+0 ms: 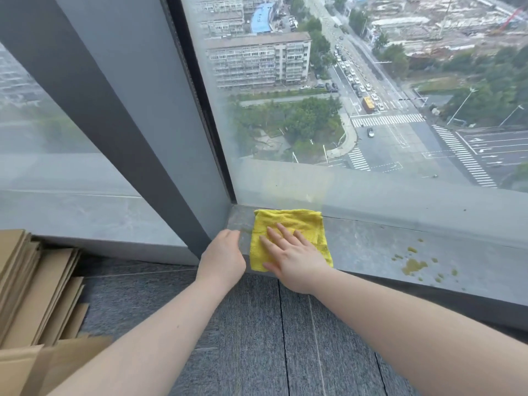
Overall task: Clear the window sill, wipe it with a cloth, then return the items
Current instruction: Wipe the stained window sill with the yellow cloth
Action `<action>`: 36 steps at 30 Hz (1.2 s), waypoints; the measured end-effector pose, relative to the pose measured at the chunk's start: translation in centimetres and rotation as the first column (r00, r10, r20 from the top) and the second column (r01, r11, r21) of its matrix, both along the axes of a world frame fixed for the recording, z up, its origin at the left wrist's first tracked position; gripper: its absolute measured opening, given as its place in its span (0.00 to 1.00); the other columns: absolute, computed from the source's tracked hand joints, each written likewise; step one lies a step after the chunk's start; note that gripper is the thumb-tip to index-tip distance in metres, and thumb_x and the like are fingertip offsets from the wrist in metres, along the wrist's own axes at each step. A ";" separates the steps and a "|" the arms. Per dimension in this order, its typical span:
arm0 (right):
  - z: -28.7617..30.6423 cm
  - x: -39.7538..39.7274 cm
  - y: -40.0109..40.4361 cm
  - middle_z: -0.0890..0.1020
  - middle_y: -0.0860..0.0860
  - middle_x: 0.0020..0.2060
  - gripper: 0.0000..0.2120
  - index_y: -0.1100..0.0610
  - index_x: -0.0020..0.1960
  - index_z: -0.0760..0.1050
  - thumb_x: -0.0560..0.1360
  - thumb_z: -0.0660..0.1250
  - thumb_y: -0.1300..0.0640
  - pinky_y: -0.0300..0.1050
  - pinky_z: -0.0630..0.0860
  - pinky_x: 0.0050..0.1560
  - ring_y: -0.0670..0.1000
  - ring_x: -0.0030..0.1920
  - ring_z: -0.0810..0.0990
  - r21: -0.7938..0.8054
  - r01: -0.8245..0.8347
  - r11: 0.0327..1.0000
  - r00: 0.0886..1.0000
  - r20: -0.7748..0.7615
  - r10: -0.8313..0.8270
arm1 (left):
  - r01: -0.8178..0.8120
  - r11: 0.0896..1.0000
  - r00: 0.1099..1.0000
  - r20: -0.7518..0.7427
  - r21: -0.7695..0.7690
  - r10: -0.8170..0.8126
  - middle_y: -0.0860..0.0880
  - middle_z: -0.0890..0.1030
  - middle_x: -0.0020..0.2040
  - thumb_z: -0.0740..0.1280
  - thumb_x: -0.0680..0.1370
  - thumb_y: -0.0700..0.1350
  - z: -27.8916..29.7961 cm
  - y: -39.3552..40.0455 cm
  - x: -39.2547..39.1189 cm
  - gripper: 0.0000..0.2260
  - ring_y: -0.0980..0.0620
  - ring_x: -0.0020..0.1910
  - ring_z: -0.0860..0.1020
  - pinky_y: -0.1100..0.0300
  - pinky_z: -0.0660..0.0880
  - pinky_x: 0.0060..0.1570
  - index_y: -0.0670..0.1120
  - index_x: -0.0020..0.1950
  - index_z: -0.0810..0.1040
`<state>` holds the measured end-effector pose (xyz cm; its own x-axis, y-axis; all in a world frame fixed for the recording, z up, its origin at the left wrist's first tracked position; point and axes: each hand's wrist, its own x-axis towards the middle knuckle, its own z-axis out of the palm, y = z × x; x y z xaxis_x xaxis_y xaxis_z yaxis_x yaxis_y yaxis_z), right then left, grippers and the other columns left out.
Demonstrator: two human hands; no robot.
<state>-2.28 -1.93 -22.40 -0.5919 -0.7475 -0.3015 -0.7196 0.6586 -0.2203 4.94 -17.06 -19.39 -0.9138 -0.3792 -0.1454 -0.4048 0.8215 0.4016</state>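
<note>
Two hands are out in front of you, and only one is on the cloth. Your right hand [294, 258] lies flat on the yellow cloth [288, 228], fingers straight and spread a little, pressing it down. It pinches nothing. The cloth sits on the window sill [371, 247], at the left end, close to the grey window post [137, 121] and touching the glass [314, 124] at its far edge.

Your left hand [224, 258] is just beside the cloth, on its left, at the front edge of the sill. Its fingers curl down out of sight, so you cannot tell if it grips the edge or only rests there.

Look right along the sill. You see a yellow-green spill [414, 265], a big blot with small spots around it. It lies well apart from the cloth, to the right and near the front edge. The sill runs long from left to right, so the wipe likely needs to go that way. Your right hand is the nearer one to the spill and is already on the cloth.

No boxes, cups or bowls sit on this part of the sill. Flat cardboard sheets [31, 284] lean in a stack on the floor [257, 338] at the far left. The wiping step looks only partly done, since the spill is not yet cleaned.
</note>
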 end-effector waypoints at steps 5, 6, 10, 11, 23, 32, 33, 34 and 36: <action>-1.0 -0.3 -3.2 0.41 0.47 0.78 0.30 0.47 0.78 0.40 0.80 0.44 0.39 0.56 0.37 0.76 0.50 0.78 0.38 0.007 -0.022 1.000 0.999 -0.038 0.022 | 0.119 0.992 0.973 0.206 -0.050 -0.106 0.49 0.59 0.77 0.53 0.78 0.37 -1.0 -1.3 1.5 0.25 0.49 0.73 0.63 0.54 0.65 0.66 0.44 0.76 0.57; -1.0 -0.4 -3.8 0.42 0.47 0.78 0.29 0.47 0.78 0.41 0.80 0.44 0.39 0.56 0.37 0.76 0.50 0.78 0.38 0.003 -0.033 0.999 0.999 -0.037 0.033 | 0.137 0.989 0.966 0.230 -0.058 -0.120 0.50 0.54 0.79 0.53 0.78 0.37 -1.2 -1.2 1.7 0.27 0.50 0.76 0.58 0.54 0.62 0.69 0.44 0.78 0.53; -1.2 -0.5 -5.5 0.43 0.47 0.78 0.29 0.47 0.78 0.41 0.81 0.42 0.39 0.56 0.37 0.76 0.48 0.78 0.39 -0.009 -0.062 0.998 0.998 -0.032 0.062 | 0.174 0.979 0.961 0.237 -0.106 -0.145 0.49 0.43 0.79 0.55 0.79 0.38 -2.2 -0.7 2.2 0.30 0.54 0.78 0.46 0.60 0.54 0.72 0.42 0.78 0.44; -1.2 -0.5 -5.5 0.43 0.46 0.78 0.29 0.47 0.78 0.41 0.81 0.42 0.39 0.56 0.37 0.76 0.48 0.78 0.39 -0.003 -0.069 0.998 0.997 -0.035 0.069 | 0.188 0.976 0.960 0.234 -0.114 -0.157 0.49 0.42 0.79 0.55 0.79 0.39 -2.4 -0.8 2.5 0.31 0.55 0.78 0.44 0.61 0.53 0.73 0.42 0.78 0.43; -0.1 -1.5 2.0 0.40 0.43 0.77 0.32 0.46 0.78 0.37 0.78 0.39 0.36 0.50 0.38 0.77 0.45 0.77 0.38 0.130 0.023 0.991 1.000 -0.018 -0.021 | 0.299 0.934 0.927 0.292 -0.195 -0.236 0.45 0.43 0.79 0.57 0.79 0.40 -2.5 -1.4 2.0 0.32 0.52 0.78 0.46 0.58 0.54 0.73 0.40 0.78 0.43; -1.0 0.3 -5.1 0.41 0.46 0.78 0.28 0.49 0.78 0.40 0.82 0.43 0.42 0.56 0.37 0.76 0.49 0.78 0.38 0.040 0.036 0.999 0.999 0.004 -0.036 | 0.304 0.927 0.924 0.302 -0.217 -0.233 0.47 0.45 0.79 0.57 0.79 0.42 -2.6 -1.5 2.3 0.31 0.53 0.78 0.48 0.60 0.54 0.73 0.41 0.78 0.44; -1.1 0.4 -5.4 0.41 0.46 0.78 0.28 0.48 0.78 0.40 0.82 0.43 0.42 0.57 0.37 0.76 0.49 0.78 0.38 0.035 0.044 0.998 0.999 0.001 -0.045 | 0.302 0.928 0.924 0.305 -0.216 -0.230 0.47 0.45 0.79 0.57 0.79 0.42 -2.6 -1.6 2.3 0.32 0.53 0.78 0.48 0.60 0.54 0.73 0.41 0.78 0.44; -1.1 0.6 -5.3 0.41 0.46 0.78 0.28 0.48 0.78 0.40 0.82 0.43 0.41 0.57 0.37 0.76 0.49 0.78 0.38 0.036 0.049 0.998 0.999 -0.002 -0.049 | 0.303 0.928 0.922 0.311 -0.216 -0.229 0.47 0.45 0.79 0.57 0.78 0.41 -2.6 -1.6 2.3 0.32 0.53 0.78 0.48 0.60 0.54 0.73 0.41 0.78 0.44; -1.0 0.4 -4.1 0.42 0.46 0.78 0.29 0.48 0.78 0.40 0.81 0.44 0.41 0.56 0.38 0.76 0.48 0.78 0.39 0.057 0.058 0.997 0.998 0.001 -0.058 | 0.311 0.925 0.914 0.335 -0.217 -0.229 0.46 0.44 0.79 0.57 0.78 0.42 -2.4 -1.5 2.4 0.32 0.53 0.78 0.47 0.59 0.53 0.74 0.41 0.78 0.44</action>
<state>-1.91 -6.03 -23.38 -0.6331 -0.6932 -0.3445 -0.6791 0.7109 -0.1827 7.30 -18.57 -21.83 -0.9154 -0.1861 -0.3571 -0.2191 0.9742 0.0540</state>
